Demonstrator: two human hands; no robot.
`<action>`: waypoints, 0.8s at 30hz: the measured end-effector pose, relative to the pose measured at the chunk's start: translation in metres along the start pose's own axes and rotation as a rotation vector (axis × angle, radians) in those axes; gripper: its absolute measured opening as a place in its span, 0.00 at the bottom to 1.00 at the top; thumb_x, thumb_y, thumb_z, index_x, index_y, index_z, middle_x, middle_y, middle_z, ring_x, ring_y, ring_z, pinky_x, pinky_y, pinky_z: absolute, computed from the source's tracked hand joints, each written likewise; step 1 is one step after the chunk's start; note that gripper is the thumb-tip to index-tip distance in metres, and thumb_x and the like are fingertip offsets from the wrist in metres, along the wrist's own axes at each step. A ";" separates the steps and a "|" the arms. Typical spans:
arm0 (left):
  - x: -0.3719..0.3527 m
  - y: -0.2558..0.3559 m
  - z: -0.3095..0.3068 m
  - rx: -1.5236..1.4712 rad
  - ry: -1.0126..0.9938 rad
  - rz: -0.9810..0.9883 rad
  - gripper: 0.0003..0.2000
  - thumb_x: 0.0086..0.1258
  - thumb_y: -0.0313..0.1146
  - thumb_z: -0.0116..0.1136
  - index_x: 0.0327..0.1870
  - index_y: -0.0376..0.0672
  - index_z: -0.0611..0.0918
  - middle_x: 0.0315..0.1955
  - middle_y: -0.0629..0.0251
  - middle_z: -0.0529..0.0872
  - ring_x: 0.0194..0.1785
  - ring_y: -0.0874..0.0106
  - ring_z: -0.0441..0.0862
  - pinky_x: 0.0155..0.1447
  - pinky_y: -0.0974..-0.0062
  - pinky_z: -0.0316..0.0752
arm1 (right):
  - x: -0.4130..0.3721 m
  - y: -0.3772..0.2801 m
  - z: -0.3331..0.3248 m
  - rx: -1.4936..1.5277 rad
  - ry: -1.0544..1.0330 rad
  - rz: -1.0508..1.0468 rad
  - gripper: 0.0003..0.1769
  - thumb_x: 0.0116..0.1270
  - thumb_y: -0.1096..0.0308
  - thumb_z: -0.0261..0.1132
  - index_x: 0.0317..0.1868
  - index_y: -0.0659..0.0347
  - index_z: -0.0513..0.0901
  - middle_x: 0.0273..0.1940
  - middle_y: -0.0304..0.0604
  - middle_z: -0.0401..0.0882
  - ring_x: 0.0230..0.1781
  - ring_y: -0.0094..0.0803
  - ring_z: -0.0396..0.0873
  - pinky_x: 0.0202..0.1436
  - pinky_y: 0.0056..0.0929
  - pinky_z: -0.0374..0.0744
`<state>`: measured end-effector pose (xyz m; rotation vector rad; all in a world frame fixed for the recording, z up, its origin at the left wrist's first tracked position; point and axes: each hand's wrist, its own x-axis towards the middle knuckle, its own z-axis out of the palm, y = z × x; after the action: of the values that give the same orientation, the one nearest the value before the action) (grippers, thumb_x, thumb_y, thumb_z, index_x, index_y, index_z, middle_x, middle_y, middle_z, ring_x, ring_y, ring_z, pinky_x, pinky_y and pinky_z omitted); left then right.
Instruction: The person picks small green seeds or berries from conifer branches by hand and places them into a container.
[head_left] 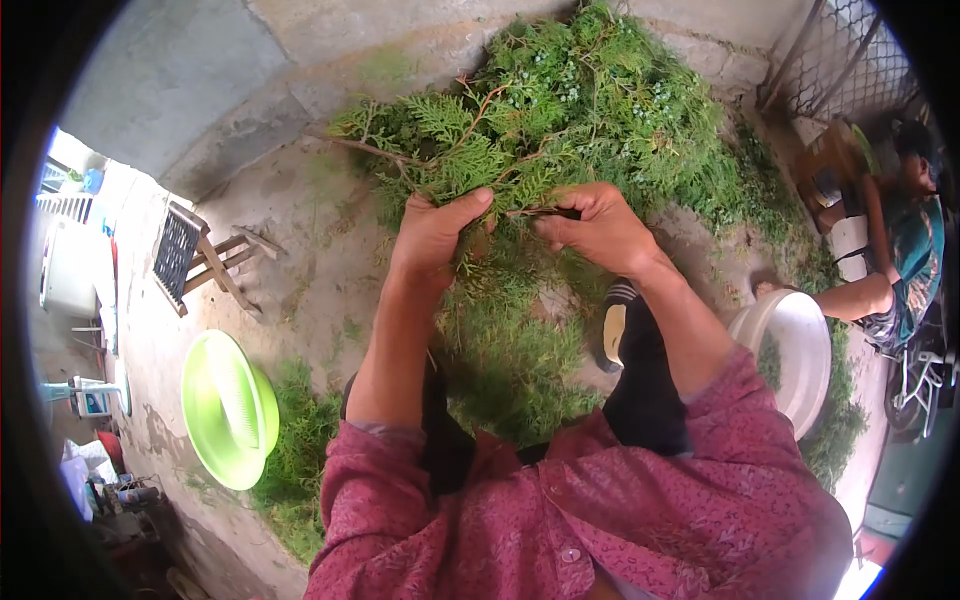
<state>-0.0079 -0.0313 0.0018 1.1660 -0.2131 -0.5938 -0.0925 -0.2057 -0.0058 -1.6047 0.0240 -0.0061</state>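
Evergreen branch (462,150) is held up between both hands above the person's knees. Its long axis runs roughly crosswise, with the bare woody stem end pointing up and to the left and the flat fronds fanning away from the body. The left hand (432,238) has its fingers closed round the foliage, and the right hand (600,228) pinches a twig with closed fingers. Just beyond, a big pile of cuttings (620,90) lies on the bare concrete floor (300,210) of a yard. A green basin (228,410) stands on the left, and a white basin (800,345) on the right beside another person (905,250).
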 end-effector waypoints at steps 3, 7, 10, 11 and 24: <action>-0.004 -0.005 0.003 0.076 -0.013 0.038 0.04 0.58 0.27 0.58 0.33 0.41 0.77 0.18 0.67 0.77 0.18 0.76 0.72 0.15 0.80 0.62 | 0.004 0.005 -0.004 -0.323 0.065 0.029 0.07 0.59 0.72 0.61 0.37 0.64 0.82 0.24 0.37 0.78 0.22 0.20 0.73 0.26 0.21 0.72; -0.008 0.006 -0.007 0.099 0.037 0.127 0.04 0.59 0.30 0.58 0.29 0.40 0.76 0.15 0.67 0.74 0.15 0.76 0.70 0.16 0.79 0.62 | 0.008 0.028 -0.020 -0.752 0.191 0.036 0.09 0.60 0.73 0.57 0.38 0.67 0.80 0.24 0.43 0.79 0.23 0.23 0.77 0.26 0.21 0.74; -0.006 0.019 -0.027 0.018 0.128 0.080 0.07 0.60 0.31 0.57 0.25 0.40 0.75 0.13 0.68 0.72 0.12 0.76 0.65 0.17 0.79 0.60 | 0.011 0.018 -0.033 -0.187 0.106 0.330 0.10 0.61 0.74 0.56 0.43 0.67 0.78 0.24 0.39 0.77 0.20 0.18 0.75 0.20 0.16 0.72; -0.009 0.023 -0.027 -0.030 0.119 0.067 0.08 0.61 0.31 0.56 0.24 0.40 0.74 0.13 0.68 0.71 0.12 0.77 0.62 0.17 0.79 0.59 | 0.010 0.012 -0.032 0.209 0.068 0.353 0.11 0.61 0.74 0.56 0.44 0.67 0.75 0.25 0.39 0.77 0.22 0.20 0.76 0.20 0.15 0.72; -0.015 0.027 -0.035 -0.184 0.006 -0.003 0.09 0.63 0.31 0.53 0.22 0.42 0.72 0.12 0.69 0.68 0.10 0.79 0.57 0.17 0.78 0.56 | 0.021 0.007 -0.019 0.740 -0.003 0.298 0.20 0.64 0.57 0.57 0.49 0.65 0.71 0.41 0.44 0.72 0.32 0.27 0.74 0.29 0.19 0.77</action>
<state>0.0041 0.0117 0.0144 0.9902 -0.1487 -0.5997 -0.0717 -0.2249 -0.0121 -0.8502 0.2321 0.1978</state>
